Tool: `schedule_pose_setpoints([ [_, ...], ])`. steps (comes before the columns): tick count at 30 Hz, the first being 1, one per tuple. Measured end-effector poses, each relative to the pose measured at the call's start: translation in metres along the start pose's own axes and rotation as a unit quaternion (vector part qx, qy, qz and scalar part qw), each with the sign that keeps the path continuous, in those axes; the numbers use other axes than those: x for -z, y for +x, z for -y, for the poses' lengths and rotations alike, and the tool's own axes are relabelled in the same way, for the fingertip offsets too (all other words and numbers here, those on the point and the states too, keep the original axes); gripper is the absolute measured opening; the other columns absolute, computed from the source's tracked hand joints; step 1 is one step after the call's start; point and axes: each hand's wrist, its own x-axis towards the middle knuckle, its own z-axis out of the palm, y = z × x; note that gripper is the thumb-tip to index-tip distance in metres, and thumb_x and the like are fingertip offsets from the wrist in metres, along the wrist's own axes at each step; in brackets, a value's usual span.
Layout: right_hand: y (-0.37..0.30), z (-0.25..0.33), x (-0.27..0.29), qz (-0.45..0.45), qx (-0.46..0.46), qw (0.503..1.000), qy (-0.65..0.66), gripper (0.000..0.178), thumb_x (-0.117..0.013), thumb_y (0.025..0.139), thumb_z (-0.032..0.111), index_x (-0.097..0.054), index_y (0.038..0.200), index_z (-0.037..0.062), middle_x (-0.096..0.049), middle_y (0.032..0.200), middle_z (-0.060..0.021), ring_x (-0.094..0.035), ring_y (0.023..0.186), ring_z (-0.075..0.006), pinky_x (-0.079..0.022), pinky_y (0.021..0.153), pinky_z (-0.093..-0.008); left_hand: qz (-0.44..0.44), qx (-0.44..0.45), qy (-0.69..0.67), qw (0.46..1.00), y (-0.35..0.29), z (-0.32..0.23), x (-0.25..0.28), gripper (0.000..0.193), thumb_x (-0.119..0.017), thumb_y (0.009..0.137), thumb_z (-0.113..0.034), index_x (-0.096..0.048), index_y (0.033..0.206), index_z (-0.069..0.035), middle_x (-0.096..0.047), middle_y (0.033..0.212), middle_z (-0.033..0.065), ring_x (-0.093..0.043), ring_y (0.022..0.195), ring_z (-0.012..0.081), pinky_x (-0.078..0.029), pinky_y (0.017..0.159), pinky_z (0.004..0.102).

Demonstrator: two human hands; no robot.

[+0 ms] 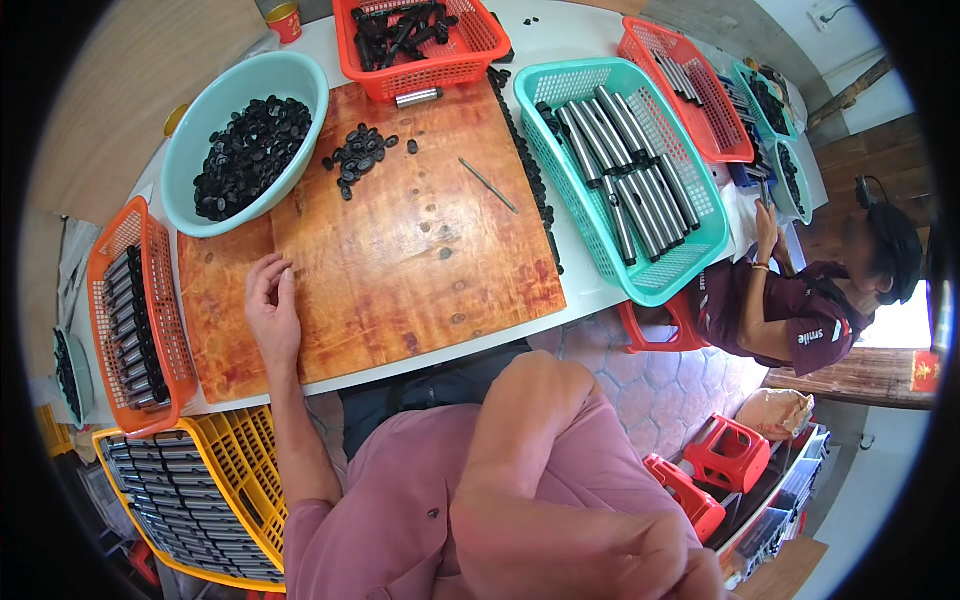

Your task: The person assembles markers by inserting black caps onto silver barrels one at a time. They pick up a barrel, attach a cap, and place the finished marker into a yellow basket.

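Note:
My left hand (272, 305) rests near the left side of the wooden board (400, 270), its fingers loosely curled and apart, with nothing seen in it. Beyond it stands a light-green basin (310, 110) full of small black oval caps (255, 150). More such caps (360, 155) lie in a loose pile on the board. To their right, a thin metal rod (488, 185) lies by itself. My right forearm is bent across my body, and my right hand (665, 565) is close at the lower edge; its fingers are partly cut off and unclear.
At right is a green basket (650, 290) of metal tubes; behind it, a red basket (715, 140). Another red basket (480, 65) holds black parts. An orange basket (180, 375) and yellow crate (255, 470) flank my left. A co-worker (790, 310) sits at far right.

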Motion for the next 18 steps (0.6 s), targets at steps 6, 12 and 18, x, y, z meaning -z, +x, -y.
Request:
schedule_pose_setpoints([
  [6,-0.004,0.005,0.000,0.004,0.003,0.984,0.179,0.049,-0.050,0.101,-0.004,-0.054,0.144,0.0179,-0.046,0.153,0.0045,-0.056,0.126,-0.0118,-0.042,0.085,-0.0234,0.000,-0.015,-0.034,0.999,0.001,0.015,0.000,0.020,-0.061,0.102,-0.009,-0.068,0.114,0.004,-0.060,0.131,0.0123,-0.061,0.111,0.0182,-0.049,0.094,0.0300],
  [12,0.008,0.016,-0.017,0.007,-0.096,0.994,0.050,0.048,-0.059,0.098,-0.001,-0.056,0.142,0.0171,-0.046,0.153,0.0046,-0.055,0.129,-0.0105,-0.042,0.086,-0.0221,-0.002,-0.008,-0.007,1.000,0.000,0.007,-0.001,0.019,-0.062,0.101,-0.009,-0.069,0.112,0.004,-0.061,0.128,0.0122,-0.062,0.109,0.0183,-0.050,0.092,0.0301],
  [18,0.006,0.011,-0.019,-0.008,-0.082,0.995,0.052,0.044,-0.058,0.098,0.001,-0.058,0.139,0.0180,-0.050,0.148,0.0052,-0.057,0.127,-0.0098,-0.040,0.089,-0.0246,0.001,-0.022,-0.004,1.000,0.002,0.007,-0.001,0.018,-0.062,0.101,-0.008,-0.070,0.111,0.004,-0.062,0.126,0.0125,-0.062,0.109,0.0190,-0.050,0.092,0.0302],
])
